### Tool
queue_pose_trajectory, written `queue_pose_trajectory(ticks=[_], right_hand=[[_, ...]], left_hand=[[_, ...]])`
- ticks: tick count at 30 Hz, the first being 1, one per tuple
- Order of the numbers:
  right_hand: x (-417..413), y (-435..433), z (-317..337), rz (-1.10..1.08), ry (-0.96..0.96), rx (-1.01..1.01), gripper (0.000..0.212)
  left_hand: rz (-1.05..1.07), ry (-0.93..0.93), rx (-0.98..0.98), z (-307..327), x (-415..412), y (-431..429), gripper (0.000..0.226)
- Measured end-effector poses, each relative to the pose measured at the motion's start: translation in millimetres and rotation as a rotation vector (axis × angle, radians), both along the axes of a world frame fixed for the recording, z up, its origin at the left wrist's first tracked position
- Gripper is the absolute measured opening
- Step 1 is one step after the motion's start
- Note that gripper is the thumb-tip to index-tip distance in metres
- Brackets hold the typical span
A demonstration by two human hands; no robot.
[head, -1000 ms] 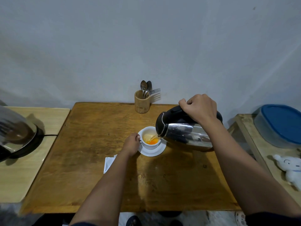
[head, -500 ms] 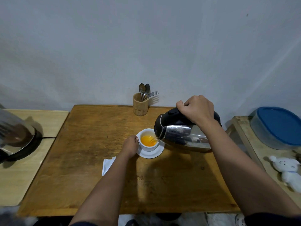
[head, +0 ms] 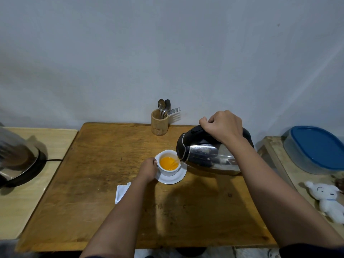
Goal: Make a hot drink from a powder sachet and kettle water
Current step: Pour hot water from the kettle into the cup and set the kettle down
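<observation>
Step in hand: pouring kettle water into the cup.

Nearest the viewer, a white sachet (head: 121, 193) lies flat on the tabletop (head: 93, 183), in front of and to the left of the cup (head: 169, 163). Its state, full or emptied, cannot be determined.

The left hand (head: 148, 168) is curled against the left side of the cup at the handle, fingers pressed together, steadying it. Keep this brace firm so that the cup does not slide on its saucer (head: 172, 178).

The cup stands upright on the saucer and holds orange liquid to roughly two thirds. Watch the level; stop short of the rim to leave room for stirring.

To the right of the cup, the right hand (head: 223, 127) is clenched around the handle of the kettle (head: 208, 155), which is tilted with its spout at the right rim. Reduce the tilt gradually to avoid splashing.

Behind the cup, a wooden holder (head: 159, 123) carries spoons for stirring.
</observation>
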State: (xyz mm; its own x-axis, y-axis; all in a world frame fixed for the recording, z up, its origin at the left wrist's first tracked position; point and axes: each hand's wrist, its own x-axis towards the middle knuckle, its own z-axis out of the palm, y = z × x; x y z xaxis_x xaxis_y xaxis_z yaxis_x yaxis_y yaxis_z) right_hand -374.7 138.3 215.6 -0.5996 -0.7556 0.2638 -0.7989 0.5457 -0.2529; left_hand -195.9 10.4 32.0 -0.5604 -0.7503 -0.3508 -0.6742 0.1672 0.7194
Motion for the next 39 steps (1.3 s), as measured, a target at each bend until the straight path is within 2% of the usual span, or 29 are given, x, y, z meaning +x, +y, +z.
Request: queue_pose_trajectory(ticks=[39], right_hand=[[7.3,-14.7,8.8,0.03,0.012,0.056,0.052]], left_hand=[[-0.01,-0.054,0.045,3.9,-3.1,-4.3,0.028]])
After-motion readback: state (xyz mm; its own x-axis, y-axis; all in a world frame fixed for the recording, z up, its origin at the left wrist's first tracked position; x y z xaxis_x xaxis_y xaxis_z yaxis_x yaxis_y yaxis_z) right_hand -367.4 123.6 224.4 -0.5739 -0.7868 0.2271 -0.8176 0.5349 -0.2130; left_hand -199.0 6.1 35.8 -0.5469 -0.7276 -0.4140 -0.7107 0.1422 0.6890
